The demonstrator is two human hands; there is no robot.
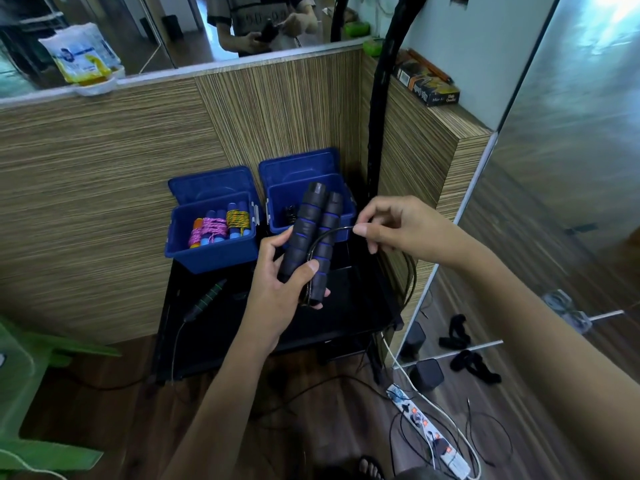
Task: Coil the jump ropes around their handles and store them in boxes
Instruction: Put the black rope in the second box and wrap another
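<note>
Standing beyond the grip, against the wood-grain wall, 2 open blue boxes share a low black table [349, 317]: the left box [211, 252], up and to the left of the held handles, already carries at least 2 coiled ropes, 1 pink [207, 230] and 1 yellow-green [238, 219], wound around blue handles, while the right box [341, 197], directly behind the handle tips, shows only a small dark item I cannot identify. Below and left of the grip a green-banded handle [207, 297] lies on the table with its cord trailing over the front edge, uncoiled, so that rope looks untouched. At the centre, the left hand [280, 289] wraps its fingers and thumb around 2 black foam handles with blue rings [313, 237], held side by side and tilted upright above the table. Just to the right, the right hand [398, 226] pinches the thin black cord [332, 235] between thumb and forefinger, the cord arcing from the pinch across the handles, with the rest hanging down to the right. I judge the winding barely begun: few turns, if any, sit on the handles, so this rope needs coiling and boxing, then the green 1.
</note>
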